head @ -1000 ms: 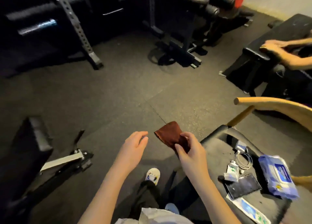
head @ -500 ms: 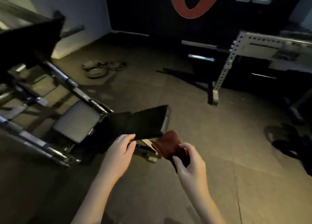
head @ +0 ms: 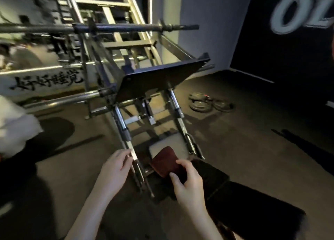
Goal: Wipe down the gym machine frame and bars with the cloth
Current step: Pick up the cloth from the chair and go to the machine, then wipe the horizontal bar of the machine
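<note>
Pinching a folded dark-red cloth (head: 167, 161) between thumb and fingers, your right hand (head: 188, 185) holds it over the low end of the silver steel-framed gym machine (head: 159, 75). Your left hand (head: 114, 170) hangs loosely spread beside a chrome rail (head: 119, 119). Round weight plates (head: 202, 102) lie on the dark rubber floor (head: 244, 149) near a black lettered wall (head: 271, 40).

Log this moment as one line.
phase: pre-wipe | right hand: holds cloth | left hand: open, by machine rail | wiping: not yet begun

Weight plates (head: 204, 102) lie on the floor (head: 244, 158) near a dark wall (head: 289, 59) bearing white letters (head: 282, 19).
</note>
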Tool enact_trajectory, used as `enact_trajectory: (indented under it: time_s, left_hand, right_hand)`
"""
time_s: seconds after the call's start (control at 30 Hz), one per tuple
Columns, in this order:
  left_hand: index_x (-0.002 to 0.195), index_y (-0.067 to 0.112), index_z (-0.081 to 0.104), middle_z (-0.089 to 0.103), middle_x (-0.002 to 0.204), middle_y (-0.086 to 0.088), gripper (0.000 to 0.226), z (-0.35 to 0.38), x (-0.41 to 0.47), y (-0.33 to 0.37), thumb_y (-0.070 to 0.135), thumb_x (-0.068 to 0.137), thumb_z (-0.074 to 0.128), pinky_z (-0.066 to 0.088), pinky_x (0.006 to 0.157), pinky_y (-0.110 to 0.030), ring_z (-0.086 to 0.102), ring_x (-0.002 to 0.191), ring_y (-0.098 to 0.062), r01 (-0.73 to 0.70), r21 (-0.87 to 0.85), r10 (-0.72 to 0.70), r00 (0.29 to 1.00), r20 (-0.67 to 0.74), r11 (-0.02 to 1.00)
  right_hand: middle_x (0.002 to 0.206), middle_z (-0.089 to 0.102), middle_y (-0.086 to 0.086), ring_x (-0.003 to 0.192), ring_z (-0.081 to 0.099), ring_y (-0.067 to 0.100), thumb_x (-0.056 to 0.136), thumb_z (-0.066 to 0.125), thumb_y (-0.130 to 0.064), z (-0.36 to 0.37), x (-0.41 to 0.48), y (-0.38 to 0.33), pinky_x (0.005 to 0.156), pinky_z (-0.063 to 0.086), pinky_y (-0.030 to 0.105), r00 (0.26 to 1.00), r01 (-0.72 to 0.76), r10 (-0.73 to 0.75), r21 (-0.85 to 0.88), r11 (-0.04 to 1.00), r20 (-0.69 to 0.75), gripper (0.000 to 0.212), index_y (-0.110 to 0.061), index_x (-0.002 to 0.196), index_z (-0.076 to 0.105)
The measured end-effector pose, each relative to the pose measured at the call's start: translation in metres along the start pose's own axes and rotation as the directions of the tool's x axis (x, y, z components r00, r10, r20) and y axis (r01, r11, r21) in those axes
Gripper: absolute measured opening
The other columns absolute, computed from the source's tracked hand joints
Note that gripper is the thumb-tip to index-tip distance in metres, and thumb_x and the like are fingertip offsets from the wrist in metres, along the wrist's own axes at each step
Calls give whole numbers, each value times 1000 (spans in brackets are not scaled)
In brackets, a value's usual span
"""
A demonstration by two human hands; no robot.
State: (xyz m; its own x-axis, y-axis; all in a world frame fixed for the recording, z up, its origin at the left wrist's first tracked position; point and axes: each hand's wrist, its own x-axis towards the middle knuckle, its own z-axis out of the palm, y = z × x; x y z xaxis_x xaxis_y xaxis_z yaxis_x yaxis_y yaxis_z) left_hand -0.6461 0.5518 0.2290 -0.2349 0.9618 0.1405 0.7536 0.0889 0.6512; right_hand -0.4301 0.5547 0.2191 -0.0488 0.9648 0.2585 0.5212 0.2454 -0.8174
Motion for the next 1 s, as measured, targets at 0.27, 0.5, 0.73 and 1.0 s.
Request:
enact_trajectory:
  time_s: [0.27,0.5,0.73,1.0]
  left_hand:
    - [141,16,48,48,143,1,41,-36,88,-49,26,102,46,30,108,-29,42,133,-15,238,39,-227,955,-191,970]
    - [142,20,45,47,142,4,41,-85,170,-140,30,101,45,35,113,-40,42,133,-13,302,91,-277,937,-214,949]
    - [143,25,42,43,142,11,42,-133,296,-247,32,102,44,28,116,-39,37,136,-10,254,252,-213,961,-176,934]
    - [151,25,29,28,155,7,49,-169,420,-330,33,103,40,15,119,-37,24,144,-12,268,339,-267,962,-51,902]
  right_hand:
    - [106,62,-6,101,58,12,83,72,-10,102,130,-17,87,39,11,959,168,-186,98,981,216,32,-17,112,61]
    - [115,57,-11,111,53,5,90,66,-20,220,214,-60,100,46,28,920,70,-126,161,985,370,34,-30,120,53]
    - [115,60,-6,111,55,9,90,66,-16,372,293,-102,96,46,25,937,-22,-34,157,987,347,35,-27,121,54]
    - [115,56,-11,107,49,3,92,63,-16,470,376,-136,96,41,22,945,-94,60,93,991,322,35,-25,125,53]
